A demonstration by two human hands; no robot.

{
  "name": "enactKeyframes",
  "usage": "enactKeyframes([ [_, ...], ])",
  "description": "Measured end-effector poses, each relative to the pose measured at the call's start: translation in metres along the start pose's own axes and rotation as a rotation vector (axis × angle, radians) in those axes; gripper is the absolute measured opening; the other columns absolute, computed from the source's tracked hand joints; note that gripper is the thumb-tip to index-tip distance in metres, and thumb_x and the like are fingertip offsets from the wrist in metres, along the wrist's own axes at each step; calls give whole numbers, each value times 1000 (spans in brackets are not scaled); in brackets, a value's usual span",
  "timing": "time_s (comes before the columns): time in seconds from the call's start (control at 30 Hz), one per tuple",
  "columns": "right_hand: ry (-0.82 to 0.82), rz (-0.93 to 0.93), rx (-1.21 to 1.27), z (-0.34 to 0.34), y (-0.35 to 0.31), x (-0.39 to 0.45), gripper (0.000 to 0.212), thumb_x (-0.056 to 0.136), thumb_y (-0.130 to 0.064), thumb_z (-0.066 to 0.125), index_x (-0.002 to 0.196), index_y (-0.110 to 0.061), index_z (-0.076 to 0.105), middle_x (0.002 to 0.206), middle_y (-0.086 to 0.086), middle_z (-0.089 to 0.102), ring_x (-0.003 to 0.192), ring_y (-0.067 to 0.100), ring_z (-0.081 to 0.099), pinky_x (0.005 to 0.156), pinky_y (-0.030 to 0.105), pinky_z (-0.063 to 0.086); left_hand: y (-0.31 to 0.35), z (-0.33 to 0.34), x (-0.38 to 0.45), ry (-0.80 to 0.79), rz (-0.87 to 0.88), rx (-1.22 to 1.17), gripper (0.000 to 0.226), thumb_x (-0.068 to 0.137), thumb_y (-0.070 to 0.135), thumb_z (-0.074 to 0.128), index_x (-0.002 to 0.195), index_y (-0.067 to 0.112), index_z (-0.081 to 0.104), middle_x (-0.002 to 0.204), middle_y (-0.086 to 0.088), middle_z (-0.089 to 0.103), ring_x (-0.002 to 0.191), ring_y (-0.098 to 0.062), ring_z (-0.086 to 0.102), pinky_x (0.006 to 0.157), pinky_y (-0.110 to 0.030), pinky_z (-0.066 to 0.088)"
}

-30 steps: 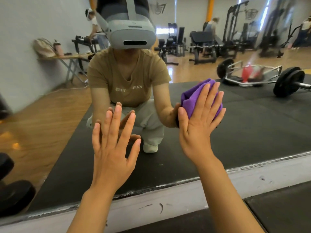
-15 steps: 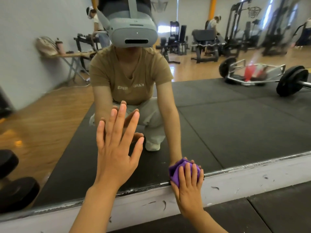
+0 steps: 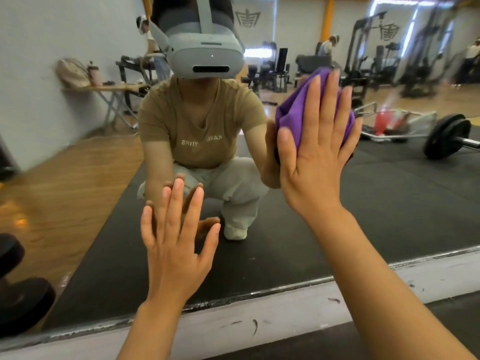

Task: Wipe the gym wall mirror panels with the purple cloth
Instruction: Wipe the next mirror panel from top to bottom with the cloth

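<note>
The wall mirror (image 3: 389,203) fills most of the view and reflects a crouching person and the gym behind. My right hand (image 3: 315,152) presses the bunched purple cloth (image 3: 292,113) flat against the glass with straight, spread fingers, high and right of centre. My left hand (image 3: 176,242) lies flat on the mirror lower down at centre, fingers straight, holding nothing. Most of the cloth is hidden under my right palm.
A white scuffed ledge (image 3: 285,315) runs under the mirror's bottom edge, with black floor mat (image 3: 454,320) below it. Dark dumbbell weights (image 3: 23,297) show at the lower left. The reflection shows a barbell (image 3: 446,139), gym machines and other people far back.
My right hand swept the cloth down to the mirror's bottom edge and is now back up high on the glass. My left hand stayed flat on the mirror.
</note>
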State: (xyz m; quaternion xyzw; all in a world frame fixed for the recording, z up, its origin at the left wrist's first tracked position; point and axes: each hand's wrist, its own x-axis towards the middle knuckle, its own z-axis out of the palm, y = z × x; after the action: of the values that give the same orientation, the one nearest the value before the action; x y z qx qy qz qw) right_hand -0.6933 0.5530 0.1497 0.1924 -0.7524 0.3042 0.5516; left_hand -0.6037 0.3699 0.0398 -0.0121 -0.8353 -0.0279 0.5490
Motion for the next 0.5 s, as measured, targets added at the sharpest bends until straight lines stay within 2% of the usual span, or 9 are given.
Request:
enactKeyframes([
  [0.13, 151, 35, -29, 16, -6, -7, 58, 107, -39, 26, 157, -9, 29, 163, 17, 28, 152, 31, 15, 122, 55, 4, 2, 2, 0, 27, -12, -23, 63, 101, 36, 47, 157, 16, 24, 169, 4, -4, 156, -18, 3, 124, -44, -1],
  [0.2, 126, -15, -44, 27, -2, -50, 56, 109, -41, 22, 158, -13, 24, 165, 11, 23, 155, 26, 11, 124, 52, 2, 1, 1, 0, 20, -14, -27, 63, 101, 35, 47, 157, 16, 24, 169, 5, -4, 156, -18, 3, 124, -43, -1],
  [0.3, -118, -253, -93, 39, 22, -157, 58, 110, -44, 20, 163, -26, 5, 170, -3, -2, 157, 21, -2, 125, 50, -5, -1, -1, 0, 8, -5, -41, 63, 101, 33, 47, 156, 16, 24, 169, 6, -5, 156, -17, 3, 125, -42, -2],
  [0.37, -303, -406, -197, 39, 48, -229, 58, 110, -44, 15, 163, -25, 0, 170, -3, -6, 157, 25, -4, 125, 50, -6, -2, -4, 0, -8, -19, -41, 63, 101, 33, 45, 157, 18, 22, 169, 7, -7, 156, -16, 1, 125, -42, -3],
  [0.43, -411, -460, -279, 36, 70, -274, 57, 110, -43, 10, 163, -23, -1, 170, 0, -7, 156, 27, -5, 125, 51, -6, -6, -7, -2, -25, -40, -30, 65, 101, 35, 45, 159, 20, 19, 169, 6, -9, 156, -17, -1, 124, -43, -5],
  [0.5, -452, -449, -304, 33, 76, -287, 56, 110, -42, 8, 163, -22, -1, 170, 1, -8, 156, 27, -6, 125, 51, -6, -13, -10, -5, -38, -51, -1, 68, 100, 37, 45, 160, 21, 16, 169, 5, -10, 156, -18, -3, 124, -45, -6],
])
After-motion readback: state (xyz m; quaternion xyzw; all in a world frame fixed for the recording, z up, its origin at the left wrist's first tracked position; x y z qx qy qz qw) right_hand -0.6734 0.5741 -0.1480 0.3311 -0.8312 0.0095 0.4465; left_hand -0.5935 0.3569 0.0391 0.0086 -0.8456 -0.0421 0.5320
